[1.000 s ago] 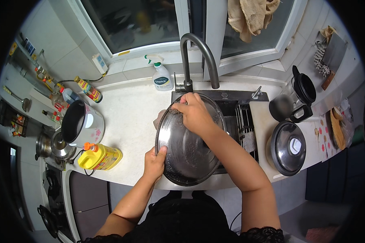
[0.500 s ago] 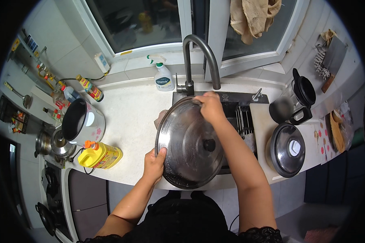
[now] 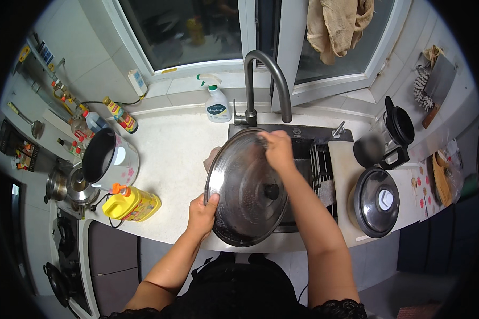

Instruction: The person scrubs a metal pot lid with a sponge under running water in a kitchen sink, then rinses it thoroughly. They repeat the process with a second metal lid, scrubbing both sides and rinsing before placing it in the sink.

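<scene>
My left hand [image 3: 201, 217] grips the left rim of a large pot lid [image 3: 239, 196], thumb on its face. The lid is tilted, with a shiny rim, water drops and suds on its surface, and a black knob [image 3: 271, 191]. My right hand [image 3: 278, 151] is closed at the lid's upper right, fingers pressed near the rim. A small dark bit shows at its fingertips; what it is I cannot make out. Behind the lid lies the dark sink [image 3: 303, 212], partly covered, below a grey curved faucet [image 3: 250, 87]. A brownish cloth-like thing [image 3: 211, 158] peeks out beside the lid.
On the left stand a yellow jug [image 3: 133, 204], a flowered pot [image 3: 114, 159] and several bottles. A spray bottle [image 3: 218, 106] is by the window. To the right are a cutting board [image 3: 341, 170], a lidded pot [image 3: 377, 202] and a blender jug [image 3: 396, 127].
My right hand has slid slightly down along the lid's face. The lid has turned a little and looks narrower. My left hand keeps its grip; the whole view has shifted slightly.
</scene>
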`<act>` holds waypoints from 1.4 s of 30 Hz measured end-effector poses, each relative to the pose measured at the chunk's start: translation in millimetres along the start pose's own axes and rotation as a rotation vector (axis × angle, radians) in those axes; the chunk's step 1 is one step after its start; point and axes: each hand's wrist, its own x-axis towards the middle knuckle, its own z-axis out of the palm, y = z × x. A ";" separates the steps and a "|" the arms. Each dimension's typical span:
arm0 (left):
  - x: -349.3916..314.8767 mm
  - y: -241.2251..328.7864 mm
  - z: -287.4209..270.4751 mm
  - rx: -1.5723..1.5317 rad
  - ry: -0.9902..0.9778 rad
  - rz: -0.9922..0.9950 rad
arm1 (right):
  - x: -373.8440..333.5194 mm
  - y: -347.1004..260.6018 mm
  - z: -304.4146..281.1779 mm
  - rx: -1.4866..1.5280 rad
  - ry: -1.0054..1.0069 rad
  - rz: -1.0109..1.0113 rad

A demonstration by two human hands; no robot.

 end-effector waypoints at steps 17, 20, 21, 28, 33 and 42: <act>3.2 0.3 -4.3 0.031 -0.018 -0.088 | 11.4 -56.6 -13.2 0.233 -0.112 0.021; 3.5 5.2 -2.0 0.003 -0.024 -0.137 | -9.1 -96.7 -5.5 0.263 -0.266 -0.266; 3.3 4.0 -3.1 -0.005 -0.018 -0.142 | -6.4 -89.6 -2.1 0.191 -0.232 -0.275; 4.2 10.4 6.2 -0.030 -0.008 -0.158 | 17.3 -45.5 -9.8 -0.012 0.006 -0.084; 7.1 -4.0 -5.3 -0.032 0.040 -0.169 | -26.4 -114.3 11.9 0.105 -0.352 -0.413; 3.6 1.6 -22.9 -0.088 0.101 0.013 | 17.6 46.5 -20.2 -0.177 -0.114 0.623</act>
